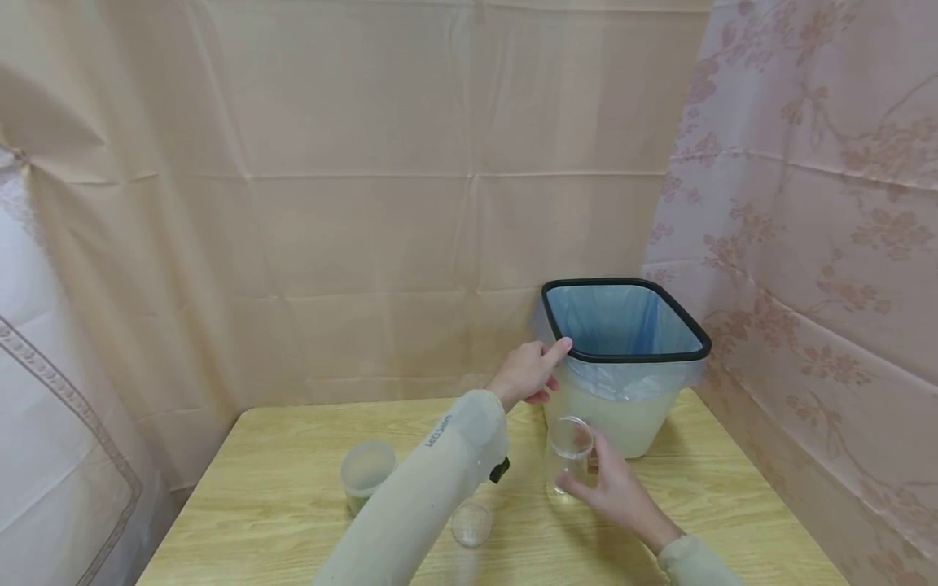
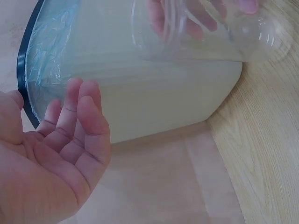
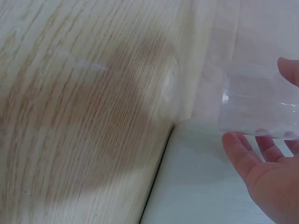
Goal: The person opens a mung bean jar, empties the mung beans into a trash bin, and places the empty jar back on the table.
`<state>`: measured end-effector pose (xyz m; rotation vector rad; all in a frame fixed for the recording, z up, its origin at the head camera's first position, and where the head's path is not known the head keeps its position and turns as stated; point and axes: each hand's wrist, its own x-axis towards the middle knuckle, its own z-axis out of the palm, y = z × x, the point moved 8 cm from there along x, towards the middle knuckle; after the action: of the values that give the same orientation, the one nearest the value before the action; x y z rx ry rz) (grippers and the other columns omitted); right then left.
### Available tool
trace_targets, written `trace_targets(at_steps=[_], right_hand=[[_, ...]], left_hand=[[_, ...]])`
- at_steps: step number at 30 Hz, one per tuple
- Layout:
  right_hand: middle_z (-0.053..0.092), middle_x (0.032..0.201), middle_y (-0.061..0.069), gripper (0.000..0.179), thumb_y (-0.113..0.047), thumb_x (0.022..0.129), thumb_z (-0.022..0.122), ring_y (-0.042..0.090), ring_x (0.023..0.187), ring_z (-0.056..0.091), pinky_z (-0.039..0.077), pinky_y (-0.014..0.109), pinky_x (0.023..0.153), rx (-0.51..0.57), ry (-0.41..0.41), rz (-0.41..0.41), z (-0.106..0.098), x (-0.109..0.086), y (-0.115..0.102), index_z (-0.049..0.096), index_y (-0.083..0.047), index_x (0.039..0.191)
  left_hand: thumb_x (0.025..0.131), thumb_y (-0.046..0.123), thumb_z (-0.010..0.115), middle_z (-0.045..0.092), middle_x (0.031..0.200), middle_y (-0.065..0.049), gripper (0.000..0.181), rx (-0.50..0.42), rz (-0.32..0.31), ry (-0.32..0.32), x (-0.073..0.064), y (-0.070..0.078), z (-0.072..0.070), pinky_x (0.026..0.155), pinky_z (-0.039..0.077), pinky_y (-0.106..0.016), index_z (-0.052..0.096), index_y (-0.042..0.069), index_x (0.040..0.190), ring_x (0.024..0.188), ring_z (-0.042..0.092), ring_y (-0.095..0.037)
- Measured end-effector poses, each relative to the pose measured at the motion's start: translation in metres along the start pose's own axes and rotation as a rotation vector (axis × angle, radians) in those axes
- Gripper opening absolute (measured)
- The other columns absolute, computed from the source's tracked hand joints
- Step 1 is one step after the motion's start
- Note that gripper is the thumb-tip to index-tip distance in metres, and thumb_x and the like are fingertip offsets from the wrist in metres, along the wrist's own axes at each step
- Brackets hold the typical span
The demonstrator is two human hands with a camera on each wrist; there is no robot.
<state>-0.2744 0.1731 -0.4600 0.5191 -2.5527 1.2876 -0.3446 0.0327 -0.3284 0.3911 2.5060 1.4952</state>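
A clear, cylindrical plastic container [image 1: 567, 460] is held by my right hand [image 1: 611, 488], thumb on one side and fingers on the other. The right wrist view shows the clear container [image 3: 259, 100] between thumb and fingers, in front of the bin's pale side. My left hand [image 1: 529, 370] is at the near left corner of the bin [image 1: 604, 407], its thumb at the black rim [image 1: 623, 358]. In the left wrist view the left hand [image 2: 60, 149] has loosely bent fingers with nothing held in them.
A clear round lid-like piece [image 1: 471, 524] lies on the wooden table [image 1: 286, 488]. Left of it stands a translucent lidded tub [image 1: 368, 468] with something greenish inside, partly behind the left sleeve. A bluish bag [image 1: 608, 313] lines the bin. Curtains [image 1: 352, 203] hang behind the table.
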Motion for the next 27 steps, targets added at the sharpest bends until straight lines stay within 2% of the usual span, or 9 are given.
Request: trace_targets(at_steps=[5, 9, 16, 27], right_hand=[[0.057, 0.127, 0.020, 0.080, -0.021, 0.080, 0.089, 0.037, 0.118, 0.057, 0.055, 0.047, 0.088, 0.028, -0.034, 0.022, 0.005, -0.001, 0.003, 0.044, 0.002, 0.142], [0.057, 0.129, 0.019, 0.082, -0.021, 0.079, 0.089, 0.037, 0.119, 0.056, 0.056, 0.047, 0.088, 0.027, -0.053, 0.044, 0.008, -0.001, 0.008, 0.044, 0.001, 0.143], [0.055, 0.131, 0.020, 0.084, -0.022, 0.078, 0.090, 0.038, 0.121, 0.056, 0.056, 0.047, 0.090, 0.025, -0.082, 0.078, 0.013, 0.000, 0.016, 0.043, -0.001, 0.145], [0.057, 0.135, 0.021, 0.084, -0.021, 0.077, 0.090, 0.039, 0.117, 0.060, 0.058, 0.041, 0.086, 0.000, -0.124, 0.122, 0.017, -0.004, 0.025, 0.043, -0.002, 0.145]], left_hand=[[0.102, 0.058, 0.048, 0.073, 0.087, -0.014, 0.052, -0.005, -0.006, -0.002, 0.000, 0.000, 0.000, 0.067, 0.058, -0.038, 0.061, 0.008, 0.103, 0.053, 0.059, -0.019], [0.102, 0.058, 0.049, 0.072, 0.089, -0.016, 0.051, -0.020, -0.014, -0.004, 0.000, -0.001, 0.002, 0.070, 0.059, -0.041, 0.061, 0.008, 0.102, 0.054, 0.058, -0.019], [0.102, 0.058, 0.049, 0.072, 0.086, -0.014, 0.051, -0.033, -0.019, 0.001, 0.000, -0.002, 0.002, 0.075, 0.059, -0.045, 0.062, 0.009, 0.104, 0.055, 0.059, -0.020], [0.102, 0.057, 0.050, 0.072, 0.086, -0.014, 0.050, -0.033, -0.022, 0.002, 0.000, -0.003, 0.002, 0.070, 0.059, -0.042, 0.062, 0.009, 0.103, 0.056, 0.060, -0.022]])
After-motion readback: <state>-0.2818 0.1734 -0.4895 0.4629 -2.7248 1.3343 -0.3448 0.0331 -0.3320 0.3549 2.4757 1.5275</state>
